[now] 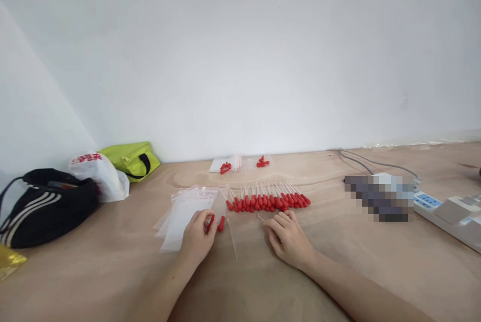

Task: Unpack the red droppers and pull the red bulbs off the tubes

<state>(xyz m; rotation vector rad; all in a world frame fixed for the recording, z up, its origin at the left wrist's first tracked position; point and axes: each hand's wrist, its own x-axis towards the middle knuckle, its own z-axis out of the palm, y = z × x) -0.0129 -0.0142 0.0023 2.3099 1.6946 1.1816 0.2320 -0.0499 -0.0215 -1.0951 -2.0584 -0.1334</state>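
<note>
My left hand (199, 231) is closed around a red rubber bulb (211, 222), held by the thumb and fingers. Another red rubber bulb (221, 223) lies on the table just right of it, beside a loose thin glass tube (232, 239). Between the fingers of my right hand (287, 236) is a thin glass tube (260, 217), its end pointing left; the rest is hidden by the hand. Behind both hands several droppers (268, 201) lie in a row, red bulbs toward me and clear tubes toward the wall. Clear zip bags (188, 216) are stacked left of them.
Near the wall lie more bags with red bulbs (225, 167) and another red group (263, 162). A black bag (48, 211), a white plastic bag (99, 174) and a lime-green bag (130, 159) stand left. A power strip (428, 200) with grey cables lies right, beside a blurred-out object (379, 199).
</note>
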